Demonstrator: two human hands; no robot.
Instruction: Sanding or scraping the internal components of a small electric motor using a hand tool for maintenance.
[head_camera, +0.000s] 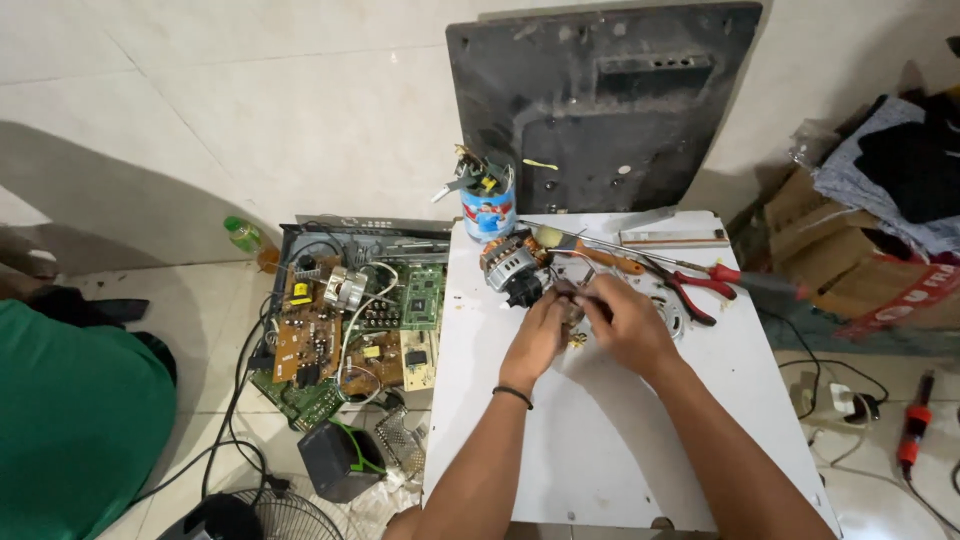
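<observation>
Both hands meet over the white tabletop (600, 440), working a small metal part (572, 305) pinched between them. The left hand (535, 335) has its fingers curled closed around the part from the left, black band on the wrist; the right hand (630, 322) is closed on it from the right, fingertips pinching (exact shape of the part can't be made out, mostly hidden by fingers). The part sits near the middle of the table's far half, just in front of a small electric motor (510, 265) with copper windings, which lies touching or nearly touching the left fingertips. Behind the motor stands a tin can (488, 208) stuffed with tools. To the right of the hands lie an orange-handled screwdriver (610, 260) and red-handled pliers (700, 285), well clear of the grip. A dark flat back panel (600, 100) leans against the wall behind the table. On the floor to the left sits an opened chassis with brown and green circuit boards (340, 320), a green bottle (240, 235) beyond it. At far left, a person in a green shirt (70, 420). Cardboard box with clothes (880, 230) at right.
</observation>
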